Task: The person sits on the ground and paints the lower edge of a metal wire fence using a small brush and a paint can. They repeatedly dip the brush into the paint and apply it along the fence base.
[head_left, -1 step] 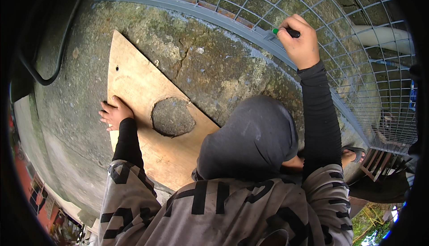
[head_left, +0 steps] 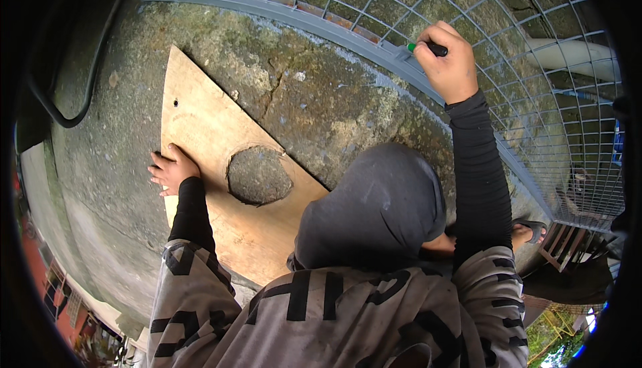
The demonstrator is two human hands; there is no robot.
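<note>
A pointed piece of plywood [head_left: 200,127] lies flat on the concrete, with a rough-edged round hole cut through it and a small dark hole near its tip. My left hand [head_left: 175,169] rests at the board's left edge, fingers spread, some reaching past it over the concrete. Out to the far right, my right hand [head_left: 449,64] is closed round a short black tool with a green end [head_left: 437,48]; its exact kind is hidden by my fingers. The green end is by the grey metal frame [head_left: 321,30] of a wire mesh panel [head_left: 374,4]. Whether it touches the frame, I cannot tell.
Stained, cracked concrete [head_left: 321,100] surrounds the board. My bent knee [head_left: 381,201] covers the board's near right part. A black hose or bar [head_left: 90,94] curves at the far left. Behind the mesh runs a pale pipe [head_left: 575,59]. My sandalled foot [head_left: 533,231] is at the right.
</note>
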